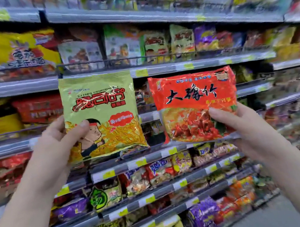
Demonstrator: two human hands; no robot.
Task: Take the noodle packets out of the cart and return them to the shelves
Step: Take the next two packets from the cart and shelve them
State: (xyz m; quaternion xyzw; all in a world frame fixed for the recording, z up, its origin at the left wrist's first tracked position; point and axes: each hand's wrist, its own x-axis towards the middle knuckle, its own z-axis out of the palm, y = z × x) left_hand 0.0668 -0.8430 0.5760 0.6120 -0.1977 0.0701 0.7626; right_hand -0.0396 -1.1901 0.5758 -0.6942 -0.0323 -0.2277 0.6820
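Now; left hand (60, 145) grips green packet (104, 104); right hand (241, 124) grips red packet (191, 95); shelves (169, 15) stocked

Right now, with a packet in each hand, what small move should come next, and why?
Probably lift the green packet in the left hand toward the shelf just above, where similar-looking green packets stand; the right hand holds the red packet, whose match is too blurred to spot.
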